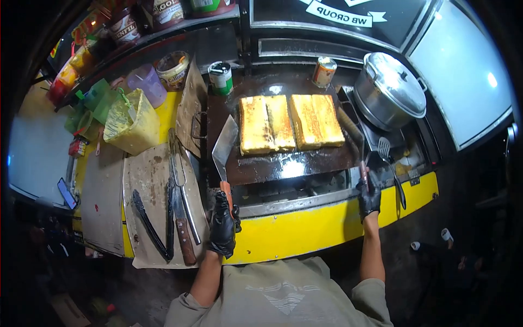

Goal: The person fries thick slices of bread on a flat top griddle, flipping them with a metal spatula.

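A: What do the hands have hold of?

B: Low in the centre, the left hand [223, 229], in a black glove, has its fingers curled tight round the orange handle of a wide metal spatula [225, 147]. The blade tilts up over the left edge of the griddle [283, 163]. Right of centre, the gloved right hand [369, 199] is closed round the handle of a second spatula [351, 131], whose long blade lies along the right side of the fried slabs.

A: And the food itself?

B: Two golden-brown folded slabs [291, 122] lie side by side in the middle of the dark griddle, touching.

A: Containers?

B: On the board at lower left lie black tongs [148, 223] and a knife [182, 229]. Beyond, at the left, a yellow plastic tub [133, 122]; I cannot tell its contents. At the griddle's far edge stand a green-labelled can [221, 77] and a smaller tin [324, 71]. At the upper right sits a lidded metal pot [389, 90], contents hidden.
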The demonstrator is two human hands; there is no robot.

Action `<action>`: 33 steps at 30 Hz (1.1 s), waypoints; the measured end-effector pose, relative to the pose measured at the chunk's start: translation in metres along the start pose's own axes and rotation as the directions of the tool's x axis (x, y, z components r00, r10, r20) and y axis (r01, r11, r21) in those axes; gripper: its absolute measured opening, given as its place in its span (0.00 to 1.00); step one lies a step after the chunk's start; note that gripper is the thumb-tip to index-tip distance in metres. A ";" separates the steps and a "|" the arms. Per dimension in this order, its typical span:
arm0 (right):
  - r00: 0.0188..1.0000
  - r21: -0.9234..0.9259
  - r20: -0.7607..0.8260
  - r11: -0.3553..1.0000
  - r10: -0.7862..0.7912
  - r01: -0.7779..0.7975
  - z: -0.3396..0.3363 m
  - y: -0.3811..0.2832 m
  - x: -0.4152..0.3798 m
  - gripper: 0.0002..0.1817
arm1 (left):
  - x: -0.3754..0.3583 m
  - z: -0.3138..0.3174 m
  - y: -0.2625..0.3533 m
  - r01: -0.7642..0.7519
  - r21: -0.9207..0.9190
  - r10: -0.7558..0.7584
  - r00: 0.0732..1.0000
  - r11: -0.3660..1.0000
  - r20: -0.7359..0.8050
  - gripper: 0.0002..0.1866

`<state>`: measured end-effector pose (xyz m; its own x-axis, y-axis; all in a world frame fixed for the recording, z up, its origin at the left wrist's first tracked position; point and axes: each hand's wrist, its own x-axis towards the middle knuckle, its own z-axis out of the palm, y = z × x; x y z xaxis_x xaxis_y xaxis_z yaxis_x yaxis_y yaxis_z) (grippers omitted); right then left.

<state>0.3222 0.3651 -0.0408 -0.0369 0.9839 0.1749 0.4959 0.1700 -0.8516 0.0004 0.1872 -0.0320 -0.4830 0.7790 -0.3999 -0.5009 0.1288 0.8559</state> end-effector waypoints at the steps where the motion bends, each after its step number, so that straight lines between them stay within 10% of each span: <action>1: 0.998 0.050 0.051 0.998 0.025 -0.027 0.004 -0.003 0.002 0.22 | -0.001 0.002 -0.002 0.085 0.015 -0.084 0.996 0.996 -0.018 0.27; 16: 0.954 0.054 0.301 0.998 0.011 -0.029 -0.011 -0.039 0.011 0.20 | -0.009 0.031 -0.004 0.165 0.077 -0.156 0.982 0.983 -0.105 0.24; 24: 0.901 0.343 0.392 0.880 0.183 -0.328 -0.027 0.005 0.040 0.23 | 0.017 0.048 -0.025 0.103 0.029 -0.103 0.995 0.994 -0.010 0.27; 27: 0.895 0.195 0.403 0.938 0.190 -0.287 -0.030 -0.008 0.038 0.23 | 0.015 0.039 -0.008 0.077 0.090 -0.080 0.996 0.993 0.026 0.36; 33: 0.841 0.462 0.451 0.729 0.297 -0.505 -0.045 -0.022 0.008 0.23 | -0.032 0.022 0.004 0.306 0.103 -0.289 0.945 0.947 -0.150 0.29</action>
<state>0.3501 0.3669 0.0019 -0.2751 0.9034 -0.3290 -0.0208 -0.3477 -0.9374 0.0300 0.1762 -0.0084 -0.4193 0.6072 -0.6749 -0.5482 0.4232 0.7214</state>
